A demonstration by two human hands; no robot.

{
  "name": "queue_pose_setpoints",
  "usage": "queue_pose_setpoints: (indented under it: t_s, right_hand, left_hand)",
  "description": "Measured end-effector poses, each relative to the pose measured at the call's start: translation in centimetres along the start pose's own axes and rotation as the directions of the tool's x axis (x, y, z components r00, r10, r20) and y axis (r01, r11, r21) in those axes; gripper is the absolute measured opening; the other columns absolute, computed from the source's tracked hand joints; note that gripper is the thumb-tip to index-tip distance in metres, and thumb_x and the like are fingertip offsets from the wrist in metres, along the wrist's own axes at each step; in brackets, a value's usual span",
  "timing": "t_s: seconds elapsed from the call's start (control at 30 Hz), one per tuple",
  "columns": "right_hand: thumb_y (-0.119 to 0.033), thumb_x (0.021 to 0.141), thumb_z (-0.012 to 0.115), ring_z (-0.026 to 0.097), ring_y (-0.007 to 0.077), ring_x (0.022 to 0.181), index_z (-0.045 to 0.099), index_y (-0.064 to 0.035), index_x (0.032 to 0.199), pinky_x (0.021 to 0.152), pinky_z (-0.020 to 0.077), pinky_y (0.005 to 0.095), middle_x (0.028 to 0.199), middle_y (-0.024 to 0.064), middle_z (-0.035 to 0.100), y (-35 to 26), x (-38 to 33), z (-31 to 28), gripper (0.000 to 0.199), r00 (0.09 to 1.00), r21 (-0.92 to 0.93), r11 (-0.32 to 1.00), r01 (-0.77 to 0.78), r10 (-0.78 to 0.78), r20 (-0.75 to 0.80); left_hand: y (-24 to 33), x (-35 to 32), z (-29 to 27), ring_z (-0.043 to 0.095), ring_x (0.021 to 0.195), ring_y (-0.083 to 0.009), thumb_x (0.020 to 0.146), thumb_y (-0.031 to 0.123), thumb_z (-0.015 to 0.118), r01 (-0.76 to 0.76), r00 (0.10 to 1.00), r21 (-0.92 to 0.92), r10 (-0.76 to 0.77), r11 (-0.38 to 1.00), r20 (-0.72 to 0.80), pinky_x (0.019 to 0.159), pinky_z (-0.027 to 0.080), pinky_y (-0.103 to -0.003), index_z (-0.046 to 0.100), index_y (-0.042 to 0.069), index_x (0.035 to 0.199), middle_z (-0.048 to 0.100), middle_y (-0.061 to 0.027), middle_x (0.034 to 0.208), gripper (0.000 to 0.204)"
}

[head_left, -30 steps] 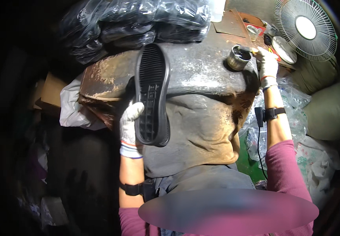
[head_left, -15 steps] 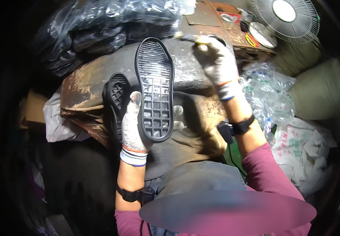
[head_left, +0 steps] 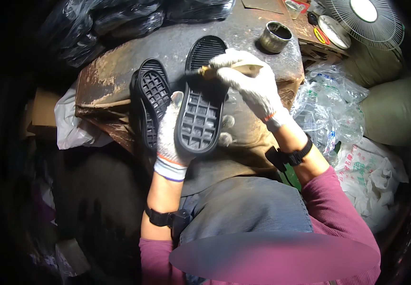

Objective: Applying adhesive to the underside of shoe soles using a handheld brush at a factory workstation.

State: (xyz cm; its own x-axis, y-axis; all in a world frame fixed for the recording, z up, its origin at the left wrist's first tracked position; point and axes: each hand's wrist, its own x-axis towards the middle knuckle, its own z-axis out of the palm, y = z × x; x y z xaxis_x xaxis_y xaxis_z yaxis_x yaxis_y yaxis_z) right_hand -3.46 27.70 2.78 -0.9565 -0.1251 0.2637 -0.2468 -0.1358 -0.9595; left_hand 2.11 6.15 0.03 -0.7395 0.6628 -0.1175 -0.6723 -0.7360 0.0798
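My left hand (head_left: 169, 135), in a white knit glove, grips a black rubber shoe sole (head_left: 199, 114) by its edges. The sole stands with its gridded and ribbed side facing me. In my gloved right hand (head_left: 255, 85) is a small brush (head_left: 204, 71), its handle mostly hidden by the fingers. The brush tip lies over the sole's middle, below the ribbed end; whether it touches I cannot tell. Beside my left hand, more black soles (head_left: 154, 90) lean together on the worn work surface (head_left: 112, 80). A dark metal cup (head_left: 274, 42) stands beyond my right hand.
Black soles in clear plastic (head_left: 124, 19) are heaped at the far left. At the far right are a fan (head_left: 372, 28) and yellow-handled scissors (head_left: 320, 36). Clear plastic bags (head_left: 331, 111), a green-grey sack (head_left: 395, 111) and a white printed sack (head_left: 369, 178) lie at the right.
My right hand has come away from the cup, moving the brush left and down over the sole. The held sole is now tilted slightly. The whole view has shifted somewhat.
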Motion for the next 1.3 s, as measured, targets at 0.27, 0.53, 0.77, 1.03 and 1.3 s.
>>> queue_pose_setpoints:
  t_s: [0.27,0.53,0.77,1.03,1.3]
  right_hand:
    - [-0.012,0.086,0.083,0.069,0.0239,0.113,0.08,-0.0078,0.105,0.118,0.0409,0.0436,0.109,0.0031,0.08,-2.8,-5.7,1.6,0.02,0.956,-0.22,0.964,0.146,-0.08,0.284]
    - [-0.004,0.089,0.079,0.071,0.0142,0.103,0.077,-0.0017,0.108,0.095,0.0565,0.0308,0.111,0.0057,0.077,-4.3,-5.2,0.3,0.02,0.959,-0.109,0.972,-0.209,0.226,0.173]
    - [-0.017,0.093,0.078,0.074,0.0094,0.091,0.079,-0.0075,0.109,0.083,0.0573,0.0248,0.1,0.0038,0.08,-2.2,1.3,-4.2,0.018,0.992,-0.515,0.856,0.043,-0.099,-0.081]
    - [-0.021,0.087,0.083,0.074,0.0247,0.084,0.081,-0.0135,0.098,0.08,0.059,0.0343,0.093,0.0059,0.077,-0.9,1.5,-4.5,0.013,0.903,-0.734,0.556,0.391,-0.387,0.188]
    - [-0.021,0.088,0.077,0.072,0.028,0.084,0.08,-0.0147,0.1,0.076,0.0575,0.039,0.091,0.0057,0.076,-1.4,7.5,-3.4,0.013,0.696,-0.723,0.225,0.653,-0.553,0.457]
  left_hand:
    - [2.3,1.6,-2.6,0.064,0.126,-0.0414,0.111,0.051,0.043,-0.028,0.984,-0.107,0.047,0.994,0.173,0.108,0.052,-0.056,0.049,-0.002,0.15,0.06,-0.0252,0.144,0.067]
    - [5.2,-1.4,1.2,0.074,0.107,-0.0334,0.113,0.04,0.045,-0.13,0.973,0.39,0.194,0.912,-0.128,0.096,0.063,-0.047,0.052,-0.004,0.146,0.069,-0.0188,0.131,0.055]
    - [3.0,-2.0,4.2,0.075,0.093,-0.033,0.113,0.04,0.045,0.041,0.951,0.658,0.173,0.752,-0.257,0.07,0.067,-0.049,0.045,0.012,0.155,0.07,-0.0166,0.127,0.051]
    - [2.0,-2.9,0.2,0.073,0.1,-0.0491,0.113,0.047,0.04,-0.018,0.982,0.405,0.093,0.914,-0.166,0.076,0.063,-0.067,0.049,0.004,0.15,0.065,-0.0244,0.134,0.058]
    - [1.0,-2.6,1.4,0.063,0.115,-0.0608,0.108,0.06,0.041,0.124,0.965,0.111,-0.094,0.986,-0.244,0.085,0.055,-0.077,0.042,-0.003,0.154,0.057,-0.0326,0.143,0.078]
